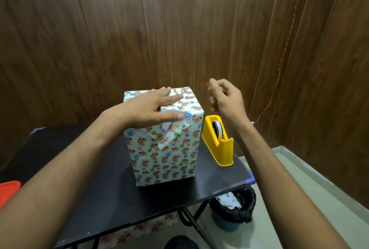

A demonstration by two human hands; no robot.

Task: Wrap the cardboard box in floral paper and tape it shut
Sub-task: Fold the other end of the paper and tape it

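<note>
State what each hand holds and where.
Left hand presses flat on the folded flaps atop the wrapped box. Right hand: blurred, cannot tell.

Evenly lit, soft indoor light from above. Faint glare across the wooden wall [163, 29] and a dull sheen on the black table [111, 194]. Motion blur on the right hand [225, 97]. Wide-angle bending toward the edges, wall boards curving. Centre sharp, corners softer.

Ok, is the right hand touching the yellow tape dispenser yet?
Apart. In the head view the right hand hangs in the air above the tape dispenser, with wood wall visible between them. The left hand presses flat on the wrapped box.
</note>
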